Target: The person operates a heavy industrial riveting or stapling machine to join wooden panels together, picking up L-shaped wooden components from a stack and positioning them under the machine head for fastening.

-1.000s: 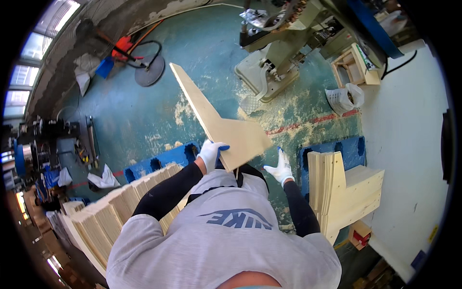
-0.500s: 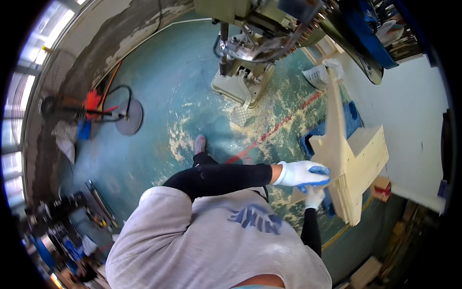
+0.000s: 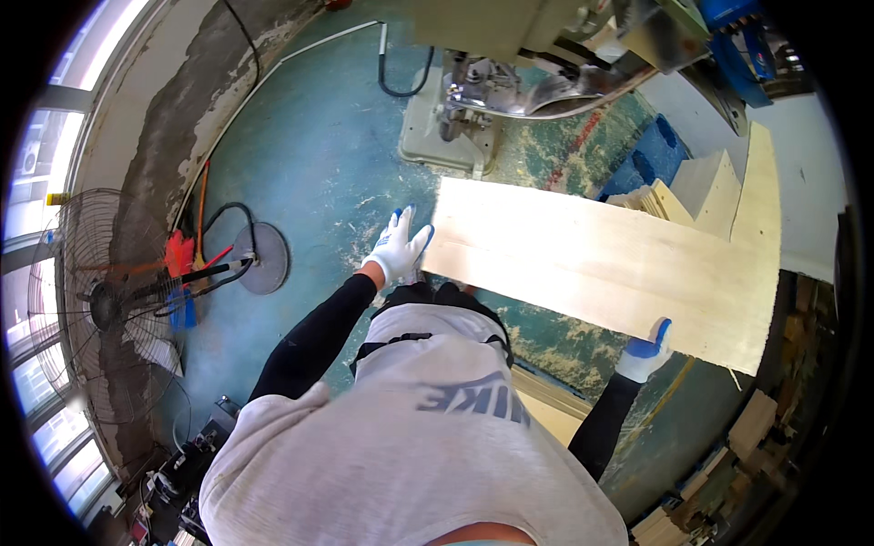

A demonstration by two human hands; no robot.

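A large pale plywood board (image 3: pixel 583 255) stretches from in front of me out to the right. Its far right end runs up into a narrow arm. My right hand (image 3: pixel 646 350), in a white glove with blue fingertips, grips the board's near edge, thumb on top and the other fingers hidden underneath. At the left end of the board is my gloved left hand (image 3: pixel 398 244), its fingers spread and its thumb side at or just beside the edge; contact there is hard to make out. Beyond the board, a stack of plywood pieces (image 3: pixel 706 191) lies by a blue plastic support (image 3: pixel 648 159).
A pale green machine (image 3: pixel 492 27) stands ahead, its base (image 3: pixel 428 136) on the sawdust-strewn floor. To the left are a large wire fan (image 3: pixel 105 305) and a round grey stand base (image 3: pixel 261 258). Wood offcuts (image 3: pixel 754 423) lie at the lower right.
Both hands were together at the stack on the right. Now the plywood board lies out flat across my front, the left hand has swung left, and the right grips the near edge.
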